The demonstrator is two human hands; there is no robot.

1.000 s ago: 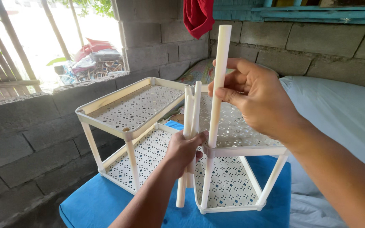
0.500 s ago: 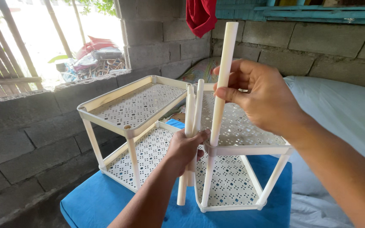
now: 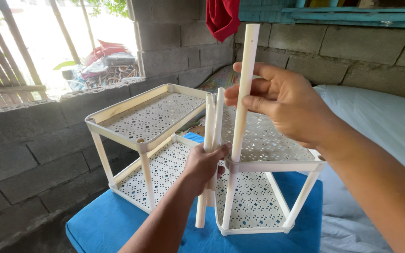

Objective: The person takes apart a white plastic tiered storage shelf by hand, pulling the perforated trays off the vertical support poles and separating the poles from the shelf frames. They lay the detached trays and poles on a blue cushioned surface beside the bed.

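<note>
Over the blue cushion [image 3: 118, 225] my right hand [image 3: 282, 105] pinches one white tube [image 3: 242, 93] upright, its lower end at the corner socket of the near two-tier rack [image 3: 270, 164]. My left hand [image 3: 205, 166] is closed around two spare tubes [image 3: 212, 126]. If the tube tilts, I judge it could jam or miss the socket. A second rack [image 3: 141, 117] stands just beside, by the block wall [image 3: 33, 154].
</note>
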